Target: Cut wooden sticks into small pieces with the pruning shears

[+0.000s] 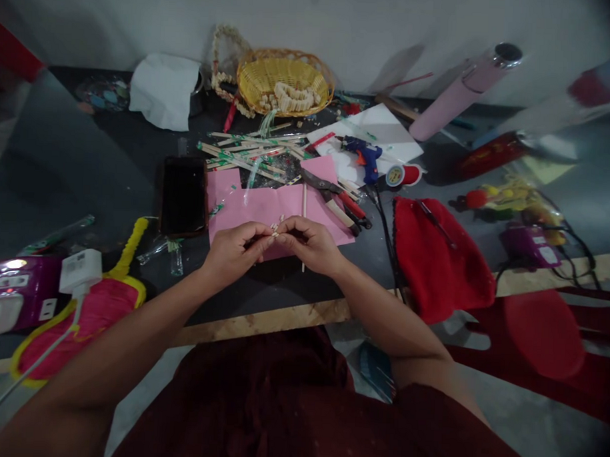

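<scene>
My left hand [238,246] and my right hand [310,245] meet over the pink paper [260,199], thumbs and forefingers pinched together. Between the fingertips are small pale wooden pieces [275,231], partly hidden by the fingers. A bare wooden stick [304,202] passes beneath my right hand, its lower end showing below it. Hand pruners [331,196] with red and dark grips lie just beyond my right hand. Past the paper is a loose pile of chopsticks [257,153] with green-printed wrappers.
A yellow basket [250,76] holds strung pale pieces. A blue glue gun [365,154], red thread spool [411,175] and pink flask [452,103] stand or lie right. A phone [185,196] lies left. Red cloth [434,260] hangs over the table's front edge; a cord [387,238] runs beside it.
</scene>
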A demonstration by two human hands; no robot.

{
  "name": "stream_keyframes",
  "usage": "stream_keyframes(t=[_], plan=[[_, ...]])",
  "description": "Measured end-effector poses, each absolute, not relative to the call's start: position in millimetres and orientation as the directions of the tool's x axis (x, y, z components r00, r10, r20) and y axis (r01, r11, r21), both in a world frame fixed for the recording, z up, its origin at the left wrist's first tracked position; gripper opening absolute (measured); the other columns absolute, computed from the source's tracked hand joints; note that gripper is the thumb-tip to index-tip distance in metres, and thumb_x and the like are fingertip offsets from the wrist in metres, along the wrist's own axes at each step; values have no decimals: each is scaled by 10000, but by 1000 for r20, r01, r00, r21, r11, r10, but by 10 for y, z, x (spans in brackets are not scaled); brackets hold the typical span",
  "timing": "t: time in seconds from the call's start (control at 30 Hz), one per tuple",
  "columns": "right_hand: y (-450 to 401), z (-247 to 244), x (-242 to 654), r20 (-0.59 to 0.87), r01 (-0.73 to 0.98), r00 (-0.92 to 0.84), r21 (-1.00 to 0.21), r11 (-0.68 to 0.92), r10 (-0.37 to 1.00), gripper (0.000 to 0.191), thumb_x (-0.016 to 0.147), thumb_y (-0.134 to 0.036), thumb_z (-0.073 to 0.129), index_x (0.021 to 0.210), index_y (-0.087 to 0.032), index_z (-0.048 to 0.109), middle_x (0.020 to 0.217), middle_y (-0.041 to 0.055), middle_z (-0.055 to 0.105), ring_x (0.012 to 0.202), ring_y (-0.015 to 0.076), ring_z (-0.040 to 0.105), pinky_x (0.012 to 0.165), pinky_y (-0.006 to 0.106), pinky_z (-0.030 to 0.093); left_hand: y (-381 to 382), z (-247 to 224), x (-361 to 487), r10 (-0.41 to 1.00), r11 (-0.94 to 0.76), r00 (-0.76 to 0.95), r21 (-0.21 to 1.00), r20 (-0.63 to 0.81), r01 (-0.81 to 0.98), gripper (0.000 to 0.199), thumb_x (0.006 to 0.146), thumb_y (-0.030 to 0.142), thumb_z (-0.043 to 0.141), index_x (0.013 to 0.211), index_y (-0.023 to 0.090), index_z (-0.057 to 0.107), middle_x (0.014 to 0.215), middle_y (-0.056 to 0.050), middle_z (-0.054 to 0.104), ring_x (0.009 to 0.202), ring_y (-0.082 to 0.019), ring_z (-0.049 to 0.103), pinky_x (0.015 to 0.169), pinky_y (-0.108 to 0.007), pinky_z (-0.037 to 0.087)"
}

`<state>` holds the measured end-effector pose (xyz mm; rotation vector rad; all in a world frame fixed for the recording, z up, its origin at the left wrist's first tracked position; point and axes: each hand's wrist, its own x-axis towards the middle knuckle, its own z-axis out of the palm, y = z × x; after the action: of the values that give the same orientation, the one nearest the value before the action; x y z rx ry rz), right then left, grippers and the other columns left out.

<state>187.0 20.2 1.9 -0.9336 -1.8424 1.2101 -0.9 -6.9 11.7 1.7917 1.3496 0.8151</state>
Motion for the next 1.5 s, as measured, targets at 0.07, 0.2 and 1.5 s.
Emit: stream_keyframes(t=[0.07, 0.2, 1.5], plan=[[203, 12, 1870, 176, 188, -472, -937, 293, 864, 230, 878, -401, 593, 847, -174, 610, 781, 7, 628, 711, 104, 553, 651, 234, 428, -68, 114, -11, 966, -181, 253, 847, 57, 500, 182, 874, 341, 576, 941, 200, 670, 613, 50, 668, 459, -64, 581, 479, -161, 431], [207, 19, 1873, 168, 193, -478, -938, 289, 862, 248, 877, -417, 589, 846, -172, 614, 778, 8, 626, 716, 107, 557, 657, 232, 430, -68, 114, -20, 963, -183, 265, 837, 48, 516, 171, 876, 318, 571, 955, 200, 666, 618, 56, 666, 466, -61, 582, 510, -164, 435], [223, 11, 1887, 39, 77, -525, -993, 93, 850, 299, 810, -453, 654, 855, -163, 596, 767, -6, 561, 674, 85, 487, 601, 213, 406, -80, 93, -56, 935, -344, 308, 662, 176, 666, 187, 900, 342, 553, 965, 238, 694, 719, 19, 725, 656, -121, 678, 627, -211, 491]])
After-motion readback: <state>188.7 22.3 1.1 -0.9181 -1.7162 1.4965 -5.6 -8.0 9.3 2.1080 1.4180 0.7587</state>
